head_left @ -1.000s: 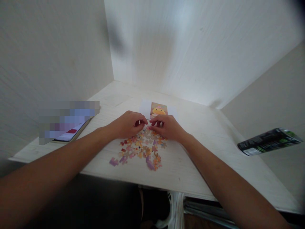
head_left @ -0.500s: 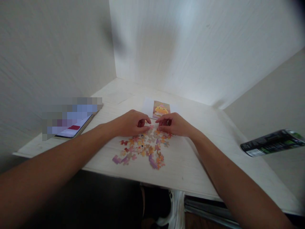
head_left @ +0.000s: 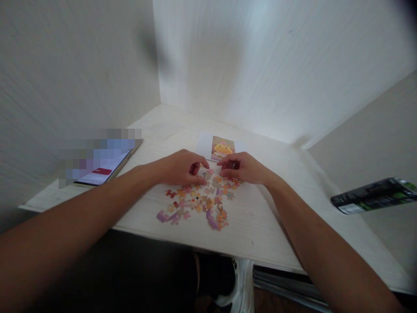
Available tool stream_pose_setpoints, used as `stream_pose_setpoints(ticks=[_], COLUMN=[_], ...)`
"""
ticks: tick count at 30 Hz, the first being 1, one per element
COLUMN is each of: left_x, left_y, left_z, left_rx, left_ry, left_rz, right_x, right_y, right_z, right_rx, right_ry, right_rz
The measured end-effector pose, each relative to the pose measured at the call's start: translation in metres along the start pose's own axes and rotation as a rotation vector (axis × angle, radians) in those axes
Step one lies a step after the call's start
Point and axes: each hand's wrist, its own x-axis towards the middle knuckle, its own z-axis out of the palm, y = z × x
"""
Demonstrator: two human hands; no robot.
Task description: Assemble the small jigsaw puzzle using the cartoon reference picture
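Several small jigsaw pieces [head_left: 200, 204], pink, orange and purple, lie scattered on a pale wooden desk [head_left: 260, 226]. My left hand [head_left: 178, 168] rests at the far left edge of the pile, fingers curled and pinched together over the pieces. My right hand [head_left: 245, 168] sits just opposite at the far right edge, fingers also curled and pinched. What each pinch holds is too small to make out. The fingertips of both hands nearly meet. Behind them lies a small picture card [head_left: 222, 148] showing a yellow figure.
A phone or tablet [head_left: 107, 167] with a lit screen lies at the desk's left, near the wall. A dark green-printed packet [head_left: 374, 195] sits at the right. White walls close in the desk on three sides. A white shoe [head_left: 241, 287] shows below the front edge.
Both hands stay pinched at the far side of the pile, shifting slightly apart. The view has drifted a little, so everything sits slightly further right and higher.
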Motion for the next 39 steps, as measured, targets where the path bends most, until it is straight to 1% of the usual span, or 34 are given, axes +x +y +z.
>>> stream_pose_setpoints(ticks=[4, 7, 11, 16, 21, 24, 26, 29, 33, 35, 37, 39], left_x=[0.0, 0.0, 0.001, 0.002, 0.003, 0.003, 0.003, 0.003, 0.003, 0.003, 0.003, 0.003], left_y=[0.0, 0.001, 0.004, 0.002, 0.0, 0.002, 0.002, 0.002, 0.002, 0.003, 0.003, 0.002], left_z=[-0.001, -0.002, -0.002, -0.001, 0.0, -0.001, -0.002, -0.002, -0.001, -0.001, -0.001, -0.001], left_rx=[0.013, 0.026, 0.021, 0.034, 0.057, 0.067, 0.072, 0.071, 0.076, 0.078, 0.077, 0.075], left_ry=[0.004, 0.005, 0.003, 0.007, 0.0, -0.006, -0.017, -0.026, -0.023, -0.03, -0.04, -0.043], left_rz=[-0.005, -0.001, -0.001, 0.062, 0.117, 0.117, 0.11, 0.095, 0.064, 0.057, 0.052, 0.052], right_x=[-0.002, -0.001, 0.0, 0.0, -0.003, -0.003, -0.002, 0.001, 0.003, 0.004, 0.006, 0.007], right_y=[-0.002, -0.002, 0.001, 0.0, -0.007, -0.008, -0.007, -0.004, 0.003, 0.008, 0.013, 0.017], right_z=[-0.002, -0.001, -0.001, -0.003, -0.004, -0.002, -0.001, -0.002, -0.008, -0.01, -0.011, -0.009], right_rx=[-0.013, -0.011, -0.056, -0.042, -0.062, -0.074, -0.069, 0.006, 0.268, 0.353, 0.366, 0.326], right_ry=[-0.04, -0.015, 0.057, 0.044, 0.011, 0.024, 0.058, 0.087, 0.047, 0.064, 0.104, 0.156], right_rz=[-0.007, -0.024, -0.043, -0.016, -0.047, -0.072, -0.079, -0.068, -0.041, -0.03, -0.012, 0.01])
